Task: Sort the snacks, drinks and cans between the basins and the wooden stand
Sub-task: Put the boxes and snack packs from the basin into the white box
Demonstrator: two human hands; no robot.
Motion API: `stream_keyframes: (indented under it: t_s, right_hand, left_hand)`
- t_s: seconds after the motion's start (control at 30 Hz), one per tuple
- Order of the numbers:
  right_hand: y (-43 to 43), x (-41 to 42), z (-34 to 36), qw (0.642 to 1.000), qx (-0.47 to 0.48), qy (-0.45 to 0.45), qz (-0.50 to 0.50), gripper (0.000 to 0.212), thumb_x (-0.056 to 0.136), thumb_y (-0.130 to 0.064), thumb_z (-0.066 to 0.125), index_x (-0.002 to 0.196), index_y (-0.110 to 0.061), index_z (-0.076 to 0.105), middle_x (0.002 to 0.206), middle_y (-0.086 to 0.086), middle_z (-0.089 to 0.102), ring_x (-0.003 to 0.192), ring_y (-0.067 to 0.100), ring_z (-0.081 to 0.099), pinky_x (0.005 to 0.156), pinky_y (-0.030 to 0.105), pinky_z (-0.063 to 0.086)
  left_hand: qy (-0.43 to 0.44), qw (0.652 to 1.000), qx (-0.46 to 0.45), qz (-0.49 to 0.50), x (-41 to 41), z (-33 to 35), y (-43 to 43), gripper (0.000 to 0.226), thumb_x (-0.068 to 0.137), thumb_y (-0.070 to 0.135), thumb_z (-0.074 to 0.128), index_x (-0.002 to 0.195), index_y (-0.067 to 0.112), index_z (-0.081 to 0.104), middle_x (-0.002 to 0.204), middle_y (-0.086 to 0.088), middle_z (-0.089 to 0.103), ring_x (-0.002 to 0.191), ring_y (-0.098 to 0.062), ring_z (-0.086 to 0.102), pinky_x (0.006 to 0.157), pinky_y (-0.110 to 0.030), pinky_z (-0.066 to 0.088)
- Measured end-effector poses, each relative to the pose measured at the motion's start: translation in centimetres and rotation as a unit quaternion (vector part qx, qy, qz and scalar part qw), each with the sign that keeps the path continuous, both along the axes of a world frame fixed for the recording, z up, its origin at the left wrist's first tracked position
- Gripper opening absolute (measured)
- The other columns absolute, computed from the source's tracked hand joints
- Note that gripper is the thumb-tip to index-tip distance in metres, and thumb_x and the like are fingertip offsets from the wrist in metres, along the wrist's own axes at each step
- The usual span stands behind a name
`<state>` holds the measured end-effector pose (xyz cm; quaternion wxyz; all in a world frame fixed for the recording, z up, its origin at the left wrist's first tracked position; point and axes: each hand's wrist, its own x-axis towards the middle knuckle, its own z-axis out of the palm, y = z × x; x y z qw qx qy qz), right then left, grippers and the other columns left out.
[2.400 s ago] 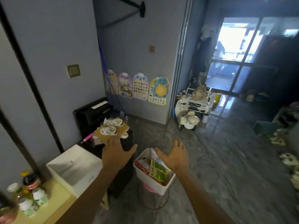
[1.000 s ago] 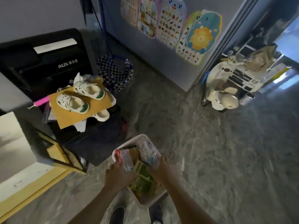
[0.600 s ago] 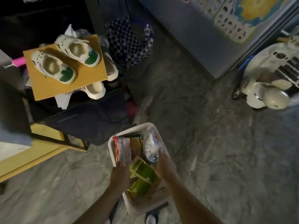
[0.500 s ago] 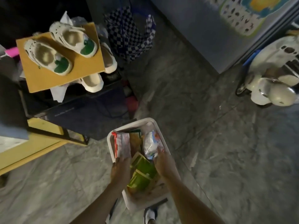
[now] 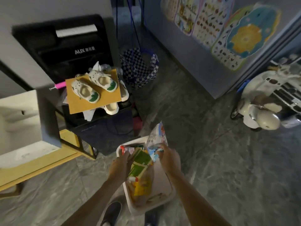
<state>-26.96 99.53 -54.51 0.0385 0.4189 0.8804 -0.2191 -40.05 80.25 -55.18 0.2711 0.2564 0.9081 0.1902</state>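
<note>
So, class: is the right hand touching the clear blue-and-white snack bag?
Touching. The head view shows the right hand gripping the clear blue-and-white snack bag at its lower end.

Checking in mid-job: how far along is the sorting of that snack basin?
Nothing visibly sorted yet. The white basin is still packed with packets, among them a green-and-yellow packet. In hand: the right hand has a grip on a clear blue-and-white snack bag, raised above the rim; the left hand is on a red-and-white packet. Left: nearly everything, judging by the full basin.

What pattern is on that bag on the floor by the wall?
The bag has a blue and white checked pattern, seen in the head view.
</note>
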Motion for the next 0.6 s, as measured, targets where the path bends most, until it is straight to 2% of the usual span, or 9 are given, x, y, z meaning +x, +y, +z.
stream_keyframes:
  t_s: [0.1,0.2,0.27,0.33,0.4,0.5,0.6]
  right_hand:
    - [0.5,-0.8,5.1,0.998,0.02,0.056,0.005,0.032,0.101,-0.038,0.063,0.132,-0.03,0.064,0.108,0.003,0.079,0.1,0.027,0.073,0.082,0.039,0.058]
    - [0.0,-1.9,10.3,0.991,0.036,0.124,0.033,0.029,0.103,-0.042,0.065,0.128,-0.028,0.067,0.107,-0.004,0.08,0.093,0.014,0.076,0.077,0.034,0.064]
    - [-0.6,-3.0,13.5,0.984,0.035,0.163,0.054,0.03,0.103,-0.042,0.066,0.128,-0.026,0.067,0.107,-0.008,0.079,0.09,0.008,0.076,0.076,0.03,0.065]
    - [-1.5,-4.4,16.3,0.979,0.03,0.188,0.071,0.029,0.103,-0.042,0.065,0.128,-0.027,0.065,0.109,-0.009,0.079,0.091,0.006,0.076,0.076,0.03,0.065]
    - [-2.5,-6.2,18.5,0.973,0.034,0.209,0.093,0.025,0.105,-0.041,0.062,0.124,-0.026,0.066,0.111,-0.007,0.078,0.094,0.006,0.076,0.076,0.032,0.065]
    - [-4.7,-9.4,21.0,0.967,0.04,0.225,0.116,0.023,0.106,-0.038,0.063,0.122,-0.023,0.068,0.116,-0.004,0.078,0.101,0.01,0.075,0.08,0.033,0.065]
    - [-7.5,-13.2,22.6,0.964,0.05,0.221,0.137,0.027,0.106,-0.036,0.063,0.127,-0.02,0.069,0.114,-0.001,0.078,0.103,0.015,0.075,0.082,0.033,0.062]
  left_hand:
    - [0.06,0.996,0.059,0.032,-3.2,4.4,-0.7,0.021,0.103,0.042,0.061,0.092,0.032,0.047,0.087,0.002,0.061,0.079,-0.024,0.063,0.064,-0.035,0.045]
    - [0.073,0.992,0.085,0.055,-5.2,10.8,-2.2,0.027,0.097,0.038,0.069,0.089,0.029,0.044,0.082,0.006,0.061,0.076,-0.025,0.065,0.062,-0.04,0.053]
    - [0.084,0.987,0.107,0.09,-6.6,14.7,-3.8,0.025,0.097,0.033,0.071,0.088,0.028,0.047,0.081,0.006,0.061,0.072,-0.022,0.063,0.058,-0.037,0.048]
    - [0.108,0.978,0.137,0.115,-8.0,18.1,-5.8,0.021,0.099,0.027,0.071,0.091,0.025,0.052,0.082,0.002,0.063,0.072,-0.024,0.062,0.056,-0.033,0.04]
    - [0.118,0.969,0.168,0.141,-9.5,20.7,-8.1,0.018,0.099,0.023,0.071,0.092,0.022,0.054,0.083,-0.002,0.065,0.073,-0.031,0.064,0.059,-0.034,0.042]
    - [0.124,0.958,0.188,0.181,-12.2,23.7,-12.0,0.014,0.101,0.028,0.068,0.093,0.026,0.056,0.088,-0.004,0.07,0.077,-0.032,0.067,0.063,-0.038,0.053]
    - [0.158,0.943,0.211,0.205,-15.5,25.6,-16.2,0.016,0.102,0.029,0.066,0.091,0.025,0.055,0.086,-0.003,0.07,0.072,-0.027,0.066,0.056,-0.033,0.048]
